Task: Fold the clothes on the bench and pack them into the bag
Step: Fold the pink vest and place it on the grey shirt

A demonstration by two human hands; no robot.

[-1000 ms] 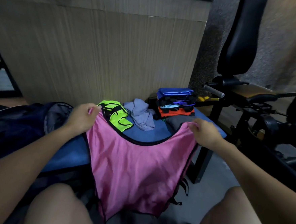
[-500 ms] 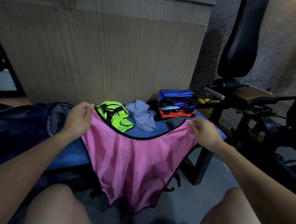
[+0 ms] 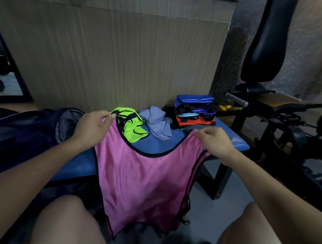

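Grip: left hand (image 3: 91,128) and right hand (image 3: 215,142) each pinch a shoulder strap of the pink bib (image 3: 142,179), held spread between them.
Bib: hangs below both pinches, over the near edge of the blue bench (image 3: 229,140).
Risk: slack mesh may fold crooked; its side strap could snag the bench edge.
Beyond the grip: neon bib (image 3: 131,126), grey cloth (image 3: 159,124), folded stack (image 3: 194,110).
Bag (image 3: 22,131): left of the left hand, opening hard to make out.
Hidden: hem in shadow.
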